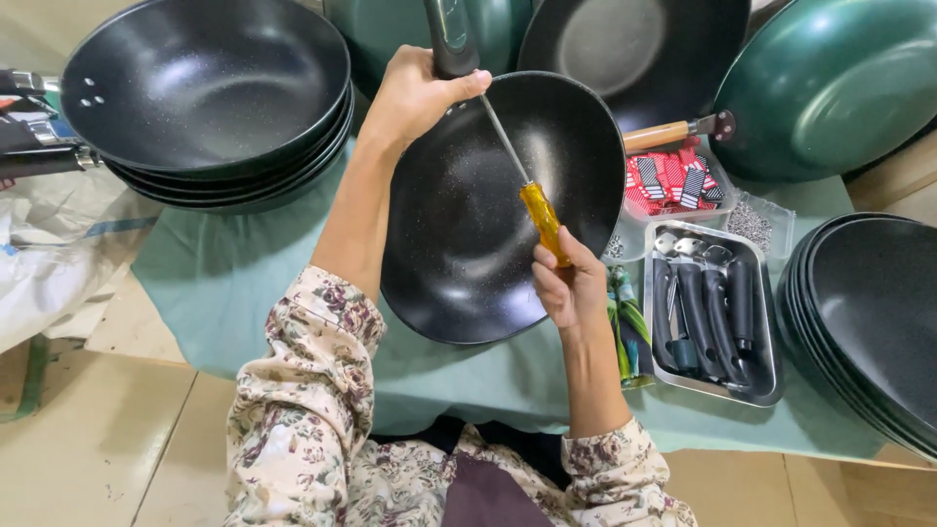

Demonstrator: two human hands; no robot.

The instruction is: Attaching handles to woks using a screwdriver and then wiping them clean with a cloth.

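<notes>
Green cloth over the worktop, tan tiled floor below, pans pretty much everywhere. Black wok sitting dead centre on the cloth, tipped up a bit toward the far side. Left hand wrapped tight around the wok's dark handle right where it joins the rim, fingers curled shut on it. Right hand gripping the yellow handle of a screwdriver, fingers closed round it, metal shaft angled up across the bowl with the tip up by the left hand's thumb at the handle joint. Stack of black woks at the far left, already with handles. Couple of green pans turned over at the back right, plus another black one with a wooden handle. Metal tray just right of the right hand, full of loose black handles. Clear tub of red and white packets behind it, little bag of screws beside that. Another pile of black pans on the far right edge. Floral sleeves on both arms.
</notes>
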